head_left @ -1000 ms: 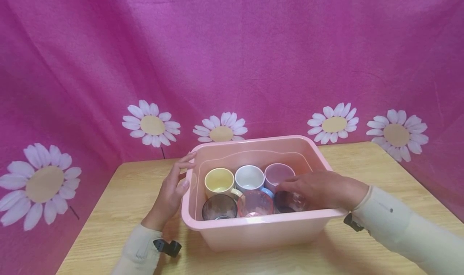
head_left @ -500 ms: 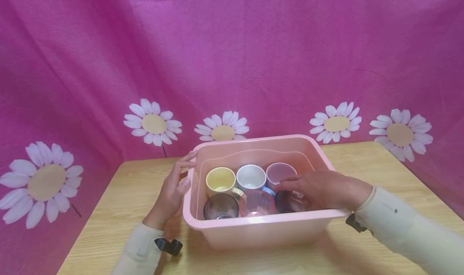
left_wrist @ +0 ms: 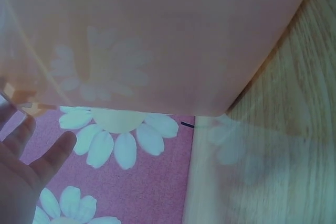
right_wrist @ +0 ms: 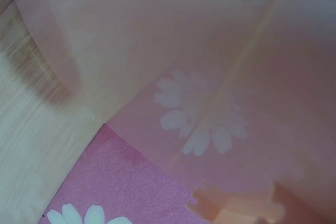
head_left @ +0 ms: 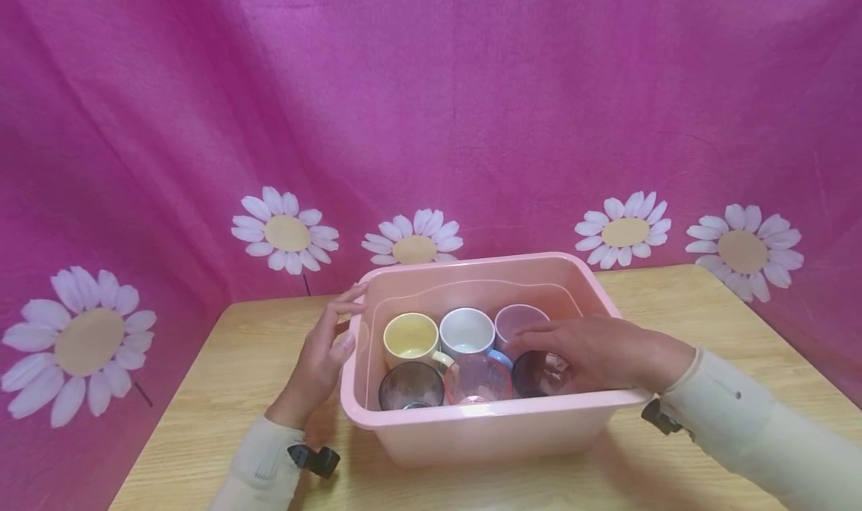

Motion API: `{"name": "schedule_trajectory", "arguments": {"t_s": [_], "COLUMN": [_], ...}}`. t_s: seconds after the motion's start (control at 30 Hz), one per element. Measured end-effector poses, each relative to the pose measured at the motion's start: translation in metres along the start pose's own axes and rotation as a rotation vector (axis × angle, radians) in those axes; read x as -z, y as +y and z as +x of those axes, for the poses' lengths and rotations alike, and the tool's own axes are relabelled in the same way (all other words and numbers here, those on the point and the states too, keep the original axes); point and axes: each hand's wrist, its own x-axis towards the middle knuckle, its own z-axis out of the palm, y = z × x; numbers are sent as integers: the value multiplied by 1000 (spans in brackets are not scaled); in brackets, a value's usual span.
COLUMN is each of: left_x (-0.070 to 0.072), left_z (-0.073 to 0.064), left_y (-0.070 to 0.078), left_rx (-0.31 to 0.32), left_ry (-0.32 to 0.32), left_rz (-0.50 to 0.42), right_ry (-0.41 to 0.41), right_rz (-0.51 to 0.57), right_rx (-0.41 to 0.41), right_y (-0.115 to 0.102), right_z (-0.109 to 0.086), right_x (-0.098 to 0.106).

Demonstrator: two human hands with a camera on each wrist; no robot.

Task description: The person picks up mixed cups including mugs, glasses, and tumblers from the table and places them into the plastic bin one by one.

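Note:
A pink plastic tub (head_left: 485,436) stands on the table with cups in two rows. Yellow (head_left: 411,335), white (head_left: 466,330) and purple (head_left: 521,322) mugs form the back row. In front are a smoky grey glass (head_left: 411,387), a clear pink glass (head_left: 478,380) and a dark glass (head_left: 535,374). My right hand (head_left: 595,350) reaches over the tub's right side and grips the dark glass, partly covering it; the thumb is hidden. At the tub's left rim, my left hand (head_left: 316,357) rests with loosely extended fingers. The left wrist view shows those fingers (left_wrist: 55,156) beside the tub wall (left_wrist: 168,35).
The tub is on a light wooden table (head_left: 222,391). Behind it hangs a magenta cloth (head_left: 431,107) printed with large white daisies (head_left: 622,230). The tub's wall (right_wrist: 157,35) fills much of the right wrist view.
My right hand shifts very slightly at the dark glass, and more of the glass's opening shows. My left hand stays at the rim; the other cups keep their places.

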Motion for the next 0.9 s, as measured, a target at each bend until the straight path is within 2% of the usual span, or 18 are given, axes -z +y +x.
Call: {"name": "schedule_trajectory", "arguments": {"t_s": [0.17,0.3,0.43,0.73,0.9], "left_x": [-1,-1,0,6,8], "left_z": [1,1,1,4,7], "left_y": [2,3,4,4,2], "left_rx": [-8,-11,-11,32,10], "left_ry": [-3,-2,19,18,3], "left_rz": [-4,-4,-9,21,19], "right_ry": [24,55,70,95,117], "right_rz": [-24,-41,-45,16,110], "right_rx": [6,41,58,60,36], "right_y": [1,3,2,1,0], "right_z": [-3,-4,-2,-2,-4], "right_x": [-1,-1,-1,1,2]}}
